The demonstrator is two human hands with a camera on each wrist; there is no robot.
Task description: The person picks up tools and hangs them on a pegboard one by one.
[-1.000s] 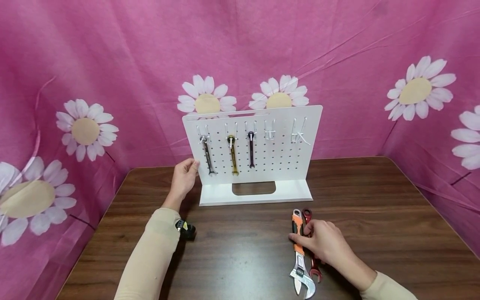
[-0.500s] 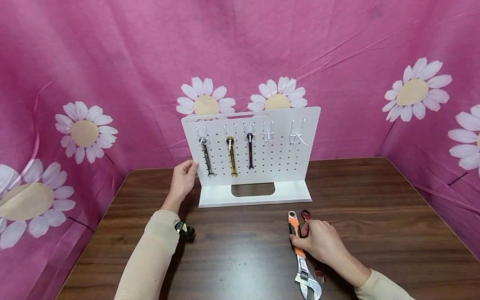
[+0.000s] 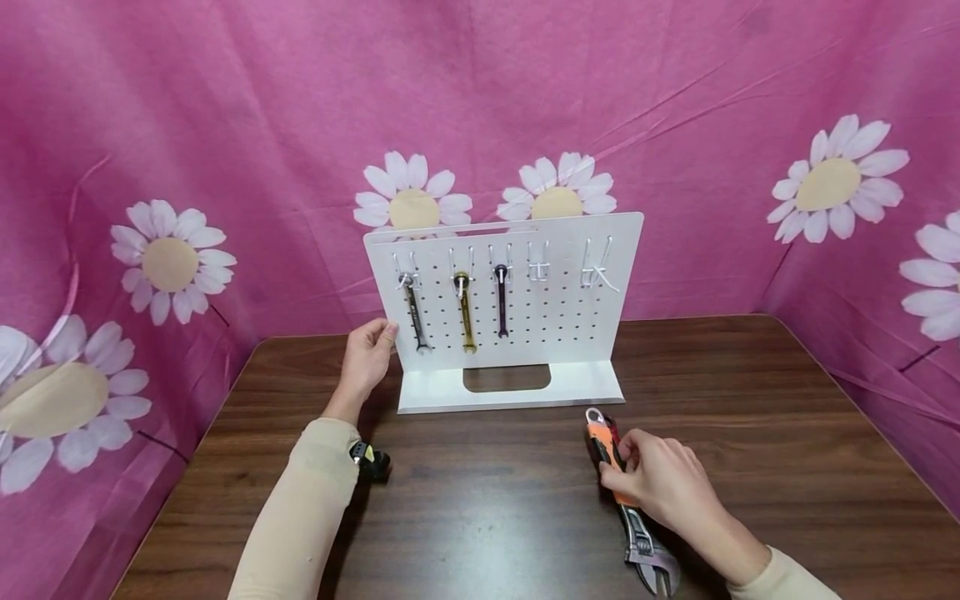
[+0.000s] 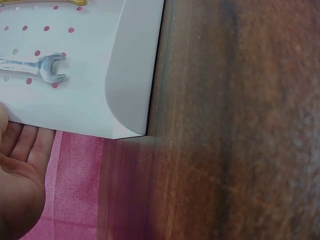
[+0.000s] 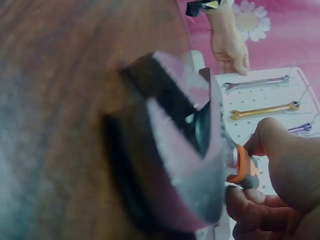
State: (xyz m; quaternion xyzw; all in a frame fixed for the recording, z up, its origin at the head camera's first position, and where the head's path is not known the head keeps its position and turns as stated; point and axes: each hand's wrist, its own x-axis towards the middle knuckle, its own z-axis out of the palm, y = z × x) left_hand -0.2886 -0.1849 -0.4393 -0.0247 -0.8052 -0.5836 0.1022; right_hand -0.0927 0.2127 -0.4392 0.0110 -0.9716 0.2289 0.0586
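My right hand (image 3: 667,483) pinches the orange handle of an adjustable wrench (image 3: 626,498), whose steel head points toward me. In the right wrist view the wrench's head (image 5: 185,185) looms large and blurred. A red wrench (image 3: 612,427) lies behind it, nearly all hidden by the handle and hand. At the back, my left hand (image 3: 367,354) grips the left edge of a white pegboard (image 3: 555,333) between thumb and fingers. From its hooks hang a silver wrench (image 3: 416,315), a yellow wrench (image 3: 466,321) and a purple wrench (image 3: 502,308).
Two hooks on the board's right side, a short hook (image 3: 539,267) and a longer hook (image 3: 597,275), carry nothing. The board stands on a brown wooden table (image 3: 480,500). A pink flowered cloth (image 3: 480,100) hangs behind and at both sides.
The adjustable wrench has turned and shifted right in my right hand's grip, its head swinging right. It now covers most of the red wrench. My left hand stays on the board's edge.
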